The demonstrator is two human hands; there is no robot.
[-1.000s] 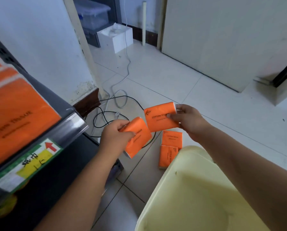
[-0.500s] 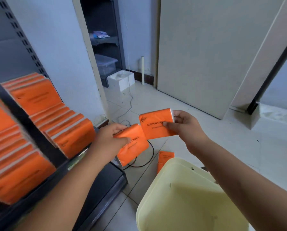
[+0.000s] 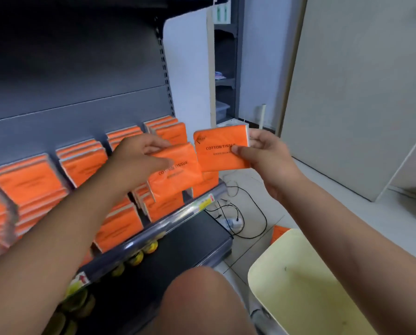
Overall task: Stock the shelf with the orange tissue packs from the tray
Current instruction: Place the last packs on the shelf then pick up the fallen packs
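Note:
My left hand point(image 3: 139, 154) grips an orange tissue pack point(image 3: 178, 174) by its left edge, holding it over the right end of the dark shelf point(image 3: 168, 221). My right hand point(image 3: 262, 153) pinches a second orange tissue pack point(image 3: 220, 147) by its right edge, just right of the first and above the shelf's end. Rows of orange packs point(image 3: 81, 163) stand on the shelf. The pale yellow tray point(image 3: 298, 281) sits at the lower right, its visible inside bare.
Another orange pack point(image 3: 278, 232) lies on the floor beyond the tray, near black cables point(image 3: 245, 209). Yellow items point(image 3: 134, 257) fill the lower shelf under the price rail. My knee point(image 3: 202, 301) is at the bottom centre. A white wall panel stands at the right.
The view has swung up and left from the floor to the shelf. Both hands have carried their packs up to the shelf's right end.

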